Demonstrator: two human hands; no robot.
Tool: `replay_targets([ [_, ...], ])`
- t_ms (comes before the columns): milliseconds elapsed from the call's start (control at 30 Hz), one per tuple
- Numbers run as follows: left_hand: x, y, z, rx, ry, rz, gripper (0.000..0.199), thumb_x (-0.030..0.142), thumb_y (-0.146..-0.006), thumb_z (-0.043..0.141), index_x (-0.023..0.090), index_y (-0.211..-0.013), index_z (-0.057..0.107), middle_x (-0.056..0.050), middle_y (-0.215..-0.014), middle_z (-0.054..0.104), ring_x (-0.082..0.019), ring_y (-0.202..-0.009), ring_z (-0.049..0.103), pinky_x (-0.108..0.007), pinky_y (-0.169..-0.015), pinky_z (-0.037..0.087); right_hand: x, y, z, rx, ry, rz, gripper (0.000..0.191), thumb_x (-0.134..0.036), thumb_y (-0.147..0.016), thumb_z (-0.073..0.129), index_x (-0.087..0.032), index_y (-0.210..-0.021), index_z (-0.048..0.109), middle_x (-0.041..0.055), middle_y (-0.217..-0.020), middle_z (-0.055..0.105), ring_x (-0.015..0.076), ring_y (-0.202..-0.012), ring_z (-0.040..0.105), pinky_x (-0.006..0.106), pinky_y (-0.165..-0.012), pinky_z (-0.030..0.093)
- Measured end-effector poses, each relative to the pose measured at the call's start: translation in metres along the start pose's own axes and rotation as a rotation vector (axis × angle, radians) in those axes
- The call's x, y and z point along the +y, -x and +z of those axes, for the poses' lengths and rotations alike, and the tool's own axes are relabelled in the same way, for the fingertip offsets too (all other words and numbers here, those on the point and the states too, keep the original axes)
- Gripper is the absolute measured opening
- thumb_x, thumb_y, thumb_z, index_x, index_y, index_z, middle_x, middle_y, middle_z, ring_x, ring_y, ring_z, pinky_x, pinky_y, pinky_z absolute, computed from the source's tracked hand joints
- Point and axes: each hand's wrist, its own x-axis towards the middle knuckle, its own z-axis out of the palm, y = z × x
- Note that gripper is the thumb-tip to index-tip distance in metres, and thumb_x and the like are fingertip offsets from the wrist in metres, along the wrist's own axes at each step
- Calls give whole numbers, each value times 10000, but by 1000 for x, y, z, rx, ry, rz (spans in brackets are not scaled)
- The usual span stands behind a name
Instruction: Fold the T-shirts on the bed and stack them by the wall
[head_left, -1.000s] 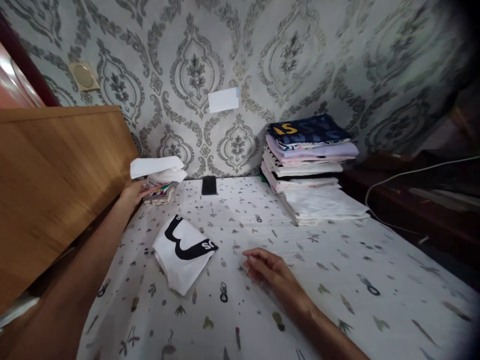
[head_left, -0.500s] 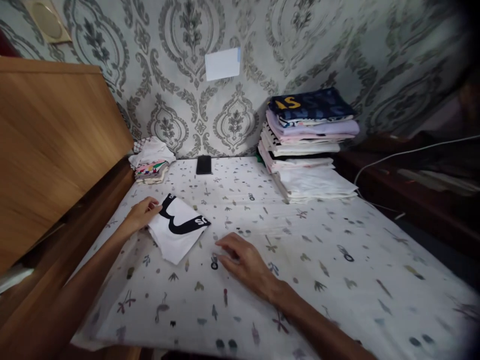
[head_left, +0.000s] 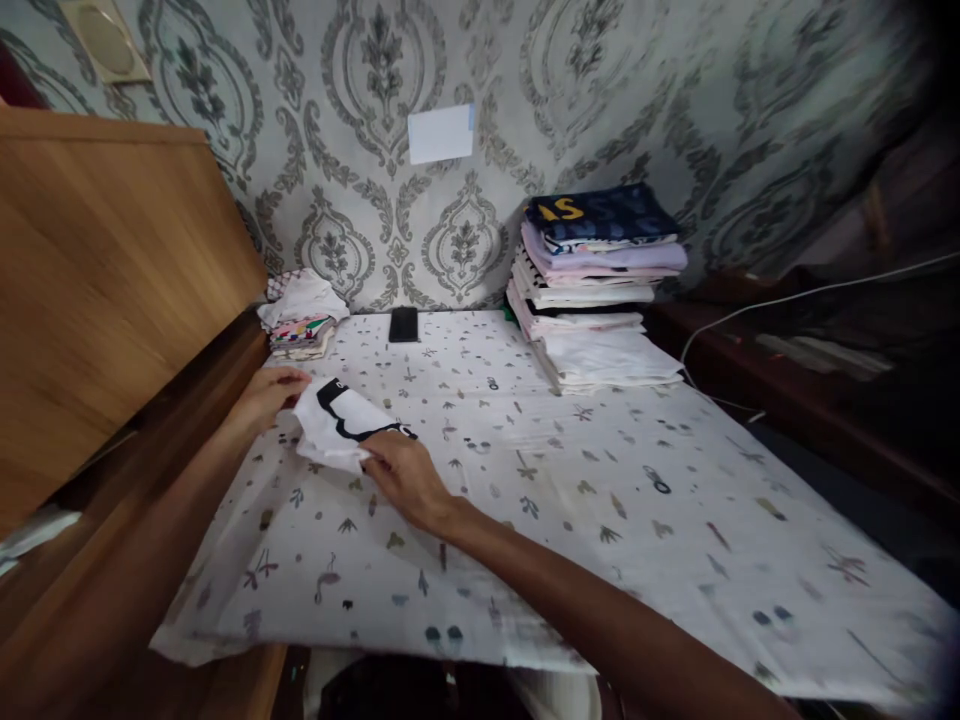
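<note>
Both hands at a white garment on the counter

The garment (head_left: pixel 330 432), white with a black lettered band, lies toward the left of the cloth-covered counter (head_left: pixel 675 500), between the person's hands and in front of the small pile (head_left: pixel 304 312). That spot probably suits the work: it is within easy reach of both arms, with bare cloth around it.

The right hand (head_left: pixel 409 480) grips the garment's near right side, fingers over the top and covering part of the band. Holding it by the rim likely gives control of the edge without crushing the middle. The left hand (head_left: pixel 264 402) is at the opposite side, fingers bent at the left corner; whether they pinch the cloth or only touch it, I cannot tell. Hands at opposite sides would let the soft fabric be steadied or drawn even. Its near edge looks bunched, not flat.

The tall pile (head_left: pixel 600 358) of folded clothes stands back on the right, near the patterned wall (head_left: pixel 585 150), with broader pieces at the bottom, which presumably helps it balance. The small pile sits in the far left corner beside a wooden panel (head_left: pixel 112 240). A phone (head_left: pixel 403 325) lies flat between the piles, near the wall, apparently out of the hands' way.
</note>
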Motion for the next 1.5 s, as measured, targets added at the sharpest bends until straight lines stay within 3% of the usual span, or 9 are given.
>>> replay_targets([
  [133, 56, -8, 41, -91, 176, 202, 257, 240, -500, 794, 131, -712, 697, 27, -545, 574, -88, -498, 498, -217, -535, 425, -13, 8, -40, 255, -539, 155, 285, -407, -918, 571, -197, -749, 662, -9, -707, 629, 137, -640, 560, 251, -594, 482],
  [267, 95, 8, 104, -339, 233, 503, 306, 315, -685, 740, 135, -931, 709, -54, -842, 717, -184, -866, 668, -329, -881, 502, -7, 39, -82, 601, -922, 391, 310, -504, -764, 752, -201, -820, 716, 13, -874, 707, 143, -731, 614, 253, -615, 560],
  [433, 58, 58, 138, -683, -311, 759, 293, 343, -903, 534, 178, -1104, 669, -93, -1181, 677, -235, -1089, 619, -352, -938, 483, 35, 112, -115, 910, -1068, 679, 350, -368, -550, 923, -183, -711, 673, -2, -758, 672, 117, -658, 599, 221, -580, 570],
  [567, 0, 84, 139, -819, -662, 858, 337, 180, -926, 403, 195, -1174, 630, -105, -1225, 639, -231, -1128, 585, -385, -987, 456, 58, 149, -122, 813, -890, 783, 341, -397, -604, 876, -179, -694, 629, 22, -727, 639, 162, -685, 615, 277, -602, 565],
  [733, -20, 95, 133, -792, -904, 926, 445, 44, -868, 348, 216, -1163, 634, -85, -1132, 641, -234, -1098, 544, -378, -953, 416, 60, 136, -134, 728, 52, 523, 333, -400, -849, 631, -193, -1109, 643, 131, -1125, 643, 295, -1052, 599, 447, -858, 536],
  [967, -6, 106, 104, -767, -1070, 886, 262, 85, -873, 390, 215, -873, 617, -44, -887, 639, -215, -900, 571, -332, -828, 393, 67, 67, -128, -79, 582, 549, 371, -192, -920, 505, -142, -1276, 595, 166, -1352, 568, 291, -1263, 504, 395, -1033, 428],
  [1133, 1, 106, 28, -575, -1093, 684, 245, 203, -883, 403, 225, -885, 648, -42, -951, 676, -208, -871, 619, -295, -787, 424, 75, 51, -124, -88, 570, 708, 236, -272, -904, 556, -174, -1106, 628, 125, -1084, 691, 265, -993, 618, 317, -761, 449],
  [1300, 0, 103, -64, -482, -952, 387, 291, 449, -836, 495, 228, -885, 678, -7, -876, 706, -199, -807, 629, -241, -728, 461, 62, 82, -143, 77, 311, 538, 222, -262, -860, 558, -207, -656, 488, -15, -636, 521, 150, -640, 497, 266, -595, 332],
  [1500, -3, 127, -80, -585, -659, 92, 313, 545, -744, 613, 252, -641, 654, 16, -626, 616, -176, -613, 591, -248, -599, 489, -2, 155, -192, 170, -280, 493, 329, -509, -830, 679, -218, -718, 572, -35, -621, 477, 108, -550, 429, 244, -493, 337],
])
